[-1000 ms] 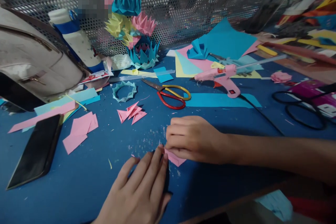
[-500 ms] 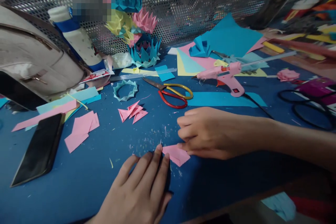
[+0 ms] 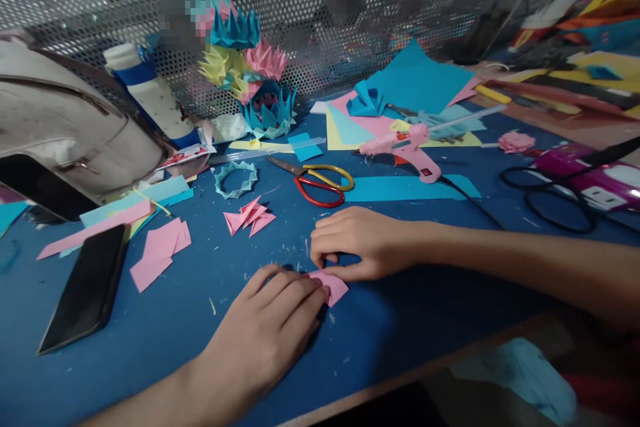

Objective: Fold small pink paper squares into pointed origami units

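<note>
A small folded piece of pink paper [image 3: 338, 288] lies on the blue tabletop between my hands. My left hand [image 3: 273, 320] rests over its left part, fingers together and bent, the tips pressing on the paper. My right hand [image 3: 367, 243] has curled fingers, with the thumb and fingertips at the paper's upper edge. Just beyond lie several folded pink pieces [image 3: 250, 215], a light blue paper ring [image 3: 236, 180] and scissors [image 3: 320, 185] with red and yellow handles. Flat pink paper pieces [image 3: 159, 250] are to the left.
A pink glue gun [image 3: 407, 150] stands near a blue paper strip [image 3: 410, 188]. Paper flowers [image 3: 270, 107] and a bottle [image 3: 155, 100] stand by the perforated metal panel. A phone [image 3: 87, 287] and a bag [image 3: 65, 113] are at the left. A black cable [image 3: 550, 220] loops at the right.
My left hand has slid over the pink paper, its fingers now more bent and covering part of it. My right hand has changed its grip at the upper edge. The view has shifted slightly.
</note>
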`<act>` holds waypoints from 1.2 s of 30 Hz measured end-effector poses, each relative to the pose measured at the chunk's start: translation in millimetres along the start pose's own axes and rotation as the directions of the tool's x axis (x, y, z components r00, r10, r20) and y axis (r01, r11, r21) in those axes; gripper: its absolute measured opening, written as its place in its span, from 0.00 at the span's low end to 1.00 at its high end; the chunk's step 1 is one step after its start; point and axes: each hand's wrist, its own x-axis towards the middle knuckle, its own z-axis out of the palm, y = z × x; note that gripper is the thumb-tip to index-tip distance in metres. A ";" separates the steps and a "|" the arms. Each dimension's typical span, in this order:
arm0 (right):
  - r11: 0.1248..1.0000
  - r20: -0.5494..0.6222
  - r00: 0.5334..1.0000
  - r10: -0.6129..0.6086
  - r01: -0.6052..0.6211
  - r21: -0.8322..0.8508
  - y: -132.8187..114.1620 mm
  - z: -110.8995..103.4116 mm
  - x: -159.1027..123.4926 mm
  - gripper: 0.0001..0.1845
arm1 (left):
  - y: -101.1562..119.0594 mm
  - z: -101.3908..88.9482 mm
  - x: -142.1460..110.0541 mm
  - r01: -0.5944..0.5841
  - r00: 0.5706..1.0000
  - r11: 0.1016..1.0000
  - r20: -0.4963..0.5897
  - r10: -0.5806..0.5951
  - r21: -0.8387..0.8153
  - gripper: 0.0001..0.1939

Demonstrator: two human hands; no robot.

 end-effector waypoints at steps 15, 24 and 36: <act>0.994 0.031 0.999 -0.023 0.020 0.105 -1.7 -3.8 -2.9 0.05 | -11.3 -3.8 4.2 -0.084 0.994 0.996 -0.068 0.085 0.006 0.17; 0.981 0.074 0.990 -0.119 0.106 0.165 6.8 -5.3 -1.6 0.12 | -15.8 -5.4 3.1 -0.132 0.987 0.991 -0.083 0.134 0.034 0.20; 0.987 -0.006 1.000 -0.020 0.021 0.159 -2.8 7.5 0.9 0.02 | -15.0 -4.7 4.1 -0.123 0.985 0.992 -0.119 0.122 -0.002 0.20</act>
